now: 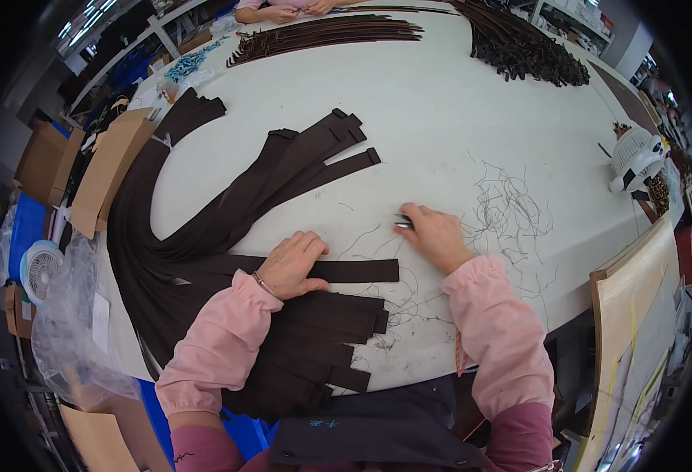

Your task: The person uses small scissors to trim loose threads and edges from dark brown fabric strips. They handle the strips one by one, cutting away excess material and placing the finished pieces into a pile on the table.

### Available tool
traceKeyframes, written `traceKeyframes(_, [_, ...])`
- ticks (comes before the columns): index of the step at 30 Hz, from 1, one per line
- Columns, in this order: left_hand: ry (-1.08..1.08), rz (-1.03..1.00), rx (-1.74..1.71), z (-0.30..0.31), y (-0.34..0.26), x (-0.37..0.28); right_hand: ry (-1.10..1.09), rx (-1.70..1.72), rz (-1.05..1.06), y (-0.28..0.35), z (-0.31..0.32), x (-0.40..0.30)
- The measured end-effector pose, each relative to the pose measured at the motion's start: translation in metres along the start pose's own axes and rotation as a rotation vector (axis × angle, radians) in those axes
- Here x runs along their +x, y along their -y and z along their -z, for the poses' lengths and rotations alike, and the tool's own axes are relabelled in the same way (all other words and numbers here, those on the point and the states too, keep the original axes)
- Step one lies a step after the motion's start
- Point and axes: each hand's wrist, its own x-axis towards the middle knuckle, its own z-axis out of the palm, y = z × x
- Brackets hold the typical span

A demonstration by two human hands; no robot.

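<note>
My left hand (292, 265) lies over one dark brown flat strap (358, 271), pressing it to the table with fingers above and thumb below. The free end of this strap extends to the right past my fingers. In my right hand (437, 233) is a pair of small metal thread snips (404, 222), mostly hidden by my fingers, with the tips pointing left. More dark brown straps (346, 318) lie layered beneath my left wrist. Another group of straps (305, 147) fans out farther up, and the long bundle curves around on the left.
Loose thread clippings (508, 206) are tangled right of my right hand. A white fan (638, 156) stands at the table's right edge. Cardboard boxes (113, 171) line the left. Across the white table (405, 106), a person's hands (299, 10) are near bundled thin dark strips (328, 36).
</note>
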Motion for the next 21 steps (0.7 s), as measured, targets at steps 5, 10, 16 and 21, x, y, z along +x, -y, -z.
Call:
traceKeyframes(5, [0.088, -0.007, 0.027, 0.006, 0.010, -0.004, -0.060, -0.266, -0.337, -0.060, 0.045, -0.026])
traceKeyframes(10, [0.103, -0.032, 0.044, 0.008, 0.008, -0.006, 0.034, 0.132, -0.019, 0.052, 0.019, 0.016])
traceKeyframes(16, [0.066, 0.046, -0.104, 0.011, 0.016, -0.014, 0.053, -0.002, -0.102, 0.038, -0.016, 0.024])
traceKeyframes(21, [-0.163, -0.082, 0.006, 0.008, 0.024, -0.016, -0.055, -0.251, -0.383, -0.051, 0.034, -0.017])
